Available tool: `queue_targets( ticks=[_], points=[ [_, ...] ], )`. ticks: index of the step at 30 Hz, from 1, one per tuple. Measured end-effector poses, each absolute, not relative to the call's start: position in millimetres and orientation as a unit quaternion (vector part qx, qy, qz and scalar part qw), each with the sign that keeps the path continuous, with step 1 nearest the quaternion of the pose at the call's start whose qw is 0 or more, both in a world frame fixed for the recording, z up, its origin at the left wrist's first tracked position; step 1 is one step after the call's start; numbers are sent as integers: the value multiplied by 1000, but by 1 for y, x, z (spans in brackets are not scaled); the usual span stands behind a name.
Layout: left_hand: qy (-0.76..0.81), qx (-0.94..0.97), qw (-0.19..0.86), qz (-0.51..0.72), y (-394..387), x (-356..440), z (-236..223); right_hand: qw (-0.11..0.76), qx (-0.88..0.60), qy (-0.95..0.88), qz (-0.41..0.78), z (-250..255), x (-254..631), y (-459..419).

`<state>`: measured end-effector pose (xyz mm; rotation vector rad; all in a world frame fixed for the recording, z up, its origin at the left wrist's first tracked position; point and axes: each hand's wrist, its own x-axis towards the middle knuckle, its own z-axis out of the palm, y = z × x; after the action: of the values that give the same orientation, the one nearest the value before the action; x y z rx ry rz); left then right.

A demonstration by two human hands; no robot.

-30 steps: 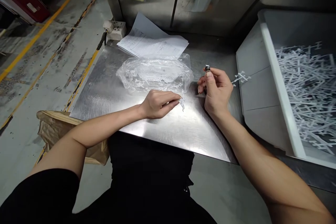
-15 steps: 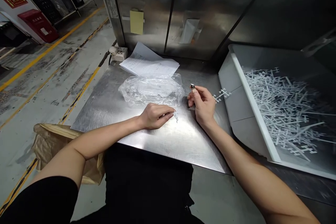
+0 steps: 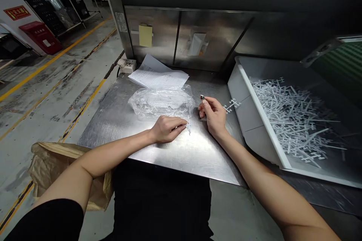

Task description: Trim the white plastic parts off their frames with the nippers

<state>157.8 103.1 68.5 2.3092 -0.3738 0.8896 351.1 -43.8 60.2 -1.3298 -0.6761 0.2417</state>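
My left hand [image 3: 167, 129] is over the metal table, thumb and fingers pinched on a small white plastic piece [image 3: 189, 127] with short branches. To its right, my right hand [image 3: 215, 116] is closed around a small dark tool [image 3: 202, 98] with a shiny tip; most of the tool is hidden in the fingers. A white branched plastic piece [image 3: 233, 104] shows just behind the right hand, beside the bin wall; whether the hand touches it I cannot tell. In front of both hands lies a clear plastic bag [image 3: 161, 101] with pale contents.
A grey bin [image 3: 260, 120] at right holds a heap of white branched plastic pieces [image 3: 294, 120]. Papers [image 3: 158, 73] and a power socket [image 3: 128, 66] sit at the table's back. A brown sack [image 3: 51, 169] stands at left. A green ribbed belt [image 3: 339, 64] overhangs the bin.
The view has tilted up and shifted slightly right, bringing the green belt into sight. Both hands keep nearly the same pose and grip.
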Motion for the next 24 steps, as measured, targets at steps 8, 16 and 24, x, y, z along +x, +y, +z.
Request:
queue_targets(
  ticks=[8, 16, 24],
  points=[
    [-97, 868, 349, 341, 103, 156, 67, 719, -611, -312, 115, 66, 347, -44],
    [-117, 864, 349, 343, 102, 157, 69, 711, -621, -304, 128, 63, 349, -46],
    [-105, 860, 376, 329, 100, 158, 74, 699, -634, -306, 131, 64, 348, -48]
  ],
)
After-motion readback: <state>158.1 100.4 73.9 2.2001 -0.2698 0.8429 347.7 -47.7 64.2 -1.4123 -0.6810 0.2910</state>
